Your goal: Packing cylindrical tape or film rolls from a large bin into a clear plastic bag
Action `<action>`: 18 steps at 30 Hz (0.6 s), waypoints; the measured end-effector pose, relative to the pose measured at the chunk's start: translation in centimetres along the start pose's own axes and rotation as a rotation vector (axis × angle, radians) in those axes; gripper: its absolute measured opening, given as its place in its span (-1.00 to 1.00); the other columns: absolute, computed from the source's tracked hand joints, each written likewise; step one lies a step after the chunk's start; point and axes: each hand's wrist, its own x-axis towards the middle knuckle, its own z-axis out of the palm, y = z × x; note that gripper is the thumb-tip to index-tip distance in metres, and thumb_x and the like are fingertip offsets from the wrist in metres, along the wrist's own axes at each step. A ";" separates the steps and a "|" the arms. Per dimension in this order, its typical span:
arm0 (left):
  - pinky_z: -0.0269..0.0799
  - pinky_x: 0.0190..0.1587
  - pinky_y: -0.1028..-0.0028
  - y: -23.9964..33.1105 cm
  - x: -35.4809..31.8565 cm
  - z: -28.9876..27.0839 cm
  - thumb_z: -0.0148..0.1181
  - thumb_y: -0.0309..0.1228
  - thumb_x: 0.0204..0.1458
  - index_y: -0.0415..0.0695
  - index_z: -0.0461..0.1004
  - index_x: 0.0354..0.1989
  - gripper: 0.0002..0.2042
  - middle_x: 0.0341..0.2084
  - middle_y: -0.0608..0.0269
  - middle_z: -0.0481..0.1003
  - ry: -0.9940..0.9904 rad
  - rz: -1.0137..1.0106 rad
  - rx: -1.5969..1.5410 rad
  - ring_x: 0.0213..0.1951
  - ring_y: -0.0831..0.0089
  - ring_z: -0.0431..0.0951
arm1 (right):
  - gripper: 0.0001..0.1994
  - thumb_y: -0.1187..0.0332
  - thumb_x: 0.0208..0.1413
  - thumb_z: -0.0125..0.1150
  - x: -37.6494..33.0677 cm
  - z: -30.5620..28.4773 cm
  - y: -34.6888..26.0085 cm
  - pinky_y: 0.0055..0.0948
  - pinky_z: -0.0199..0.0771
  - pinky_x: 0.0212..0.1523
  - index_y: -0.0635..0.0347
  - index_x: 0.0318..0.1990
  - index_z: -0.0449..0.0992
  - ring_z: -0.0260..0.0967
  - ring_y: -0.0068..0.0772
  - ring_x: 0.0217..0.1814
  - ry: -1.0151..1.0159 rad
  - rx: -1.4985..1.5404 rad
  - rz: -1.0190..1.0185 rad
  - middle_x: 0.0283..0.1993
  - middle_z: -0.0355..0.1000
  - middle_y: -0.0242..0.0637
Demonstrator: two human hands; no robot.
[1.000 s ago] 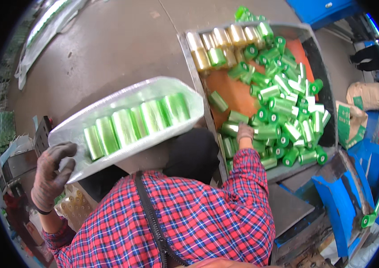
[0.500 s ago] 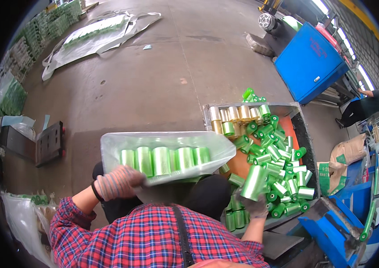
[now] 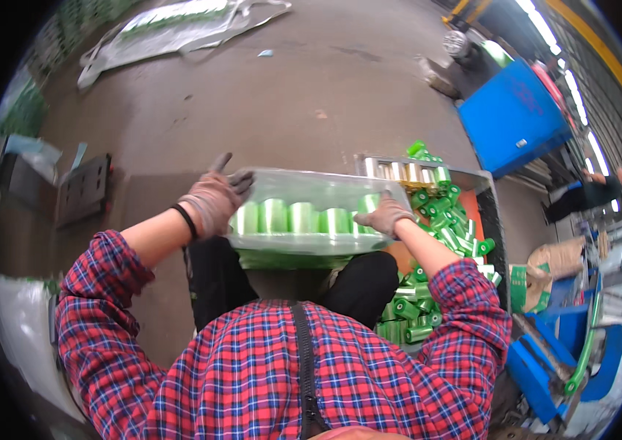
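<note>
A clear plastic bag (image 3: 311, 183) lies across my lap with a row of shiny green film rolls (image 3: 302, 218) standing inside it. My left hand (image 3: 215, 199), in a striped work glove, is at the bag's left end with fingers spread, holding nothing. At the right end, my gloved right hand (image 3: 390, 218) grips a green roll (image 3: 369, 204) at the end of the row, thumb in front of it. Below the bag, more green shows between my knees, too blurred to make out.
To the right, a grey-rimmed bin (image 3: 488, 202) holds many loose green rolls (image 3: 439, 213) and some pale gold ones (image 3: 413, 173). Beyond stands a blue cabinet (image 3: 513, 117); a person (image 3: 590, 194) is at far right. A white sheet with rolls (image 3: 171, 29) lies on the floor.
My right hand has brought a green roll from the bin to the bag's right end. My left hand has moved up and opened. The view has shifted.
</note>
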 end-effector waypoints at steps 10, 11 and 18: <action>0.35 -0.10 0.34 0.3 -0.3 3.2 -0.02 -0.50 -0.16 -0.29 0.26 -0.01 -0.56 -0.26 -0.13 0.44 0.416 -0.445 -1.454 -0.18 0.06 0.46 | 0.01 -0.28 -0.19 0.05 1.0 8.0 -17.5 -0.37 0.09 0.18 0.61 0.11 -0.02 0.07 -0.05 0.23 -0.094 0.406 -0.256 0.14 0.08 0.24; 0.34 -0.09 0.35 0.8 -0.5 3.5 -0.02 -0.50 -0.15 -0.29 0.26 0.00 -0.57 -0.24 -0.12 0.44 0.562 -0.443 -1.417 -0.17 0.09 0.46 | 0.00 -0.30 -0.17 -0.02 0.6 8.9 -18.9 -0.35 0.10 0.18 0.59 0.11 0.01 0.09 -0.07 0.21 -0.037 0.223 -0.333 0.14 0.09 0.24; 0.36 -0.12 0.48 1.7 -1.8 8.5 -0.12 -0.37 0.10 -0.19 0.19 0.12 -0.61 -0.07 0.15 0.35 0.986 -0.720 -1.745 -0.15 0.44 0.41 | -0.49 -0.01 0.00 -0.05 3.4 2.3 -9.0 -0.17 0.35 -0.04 0.37 -0.24 0.47 0.37 -0.03 -0.10 0.203 0.307 -0.583 -0.19 0.40 0.08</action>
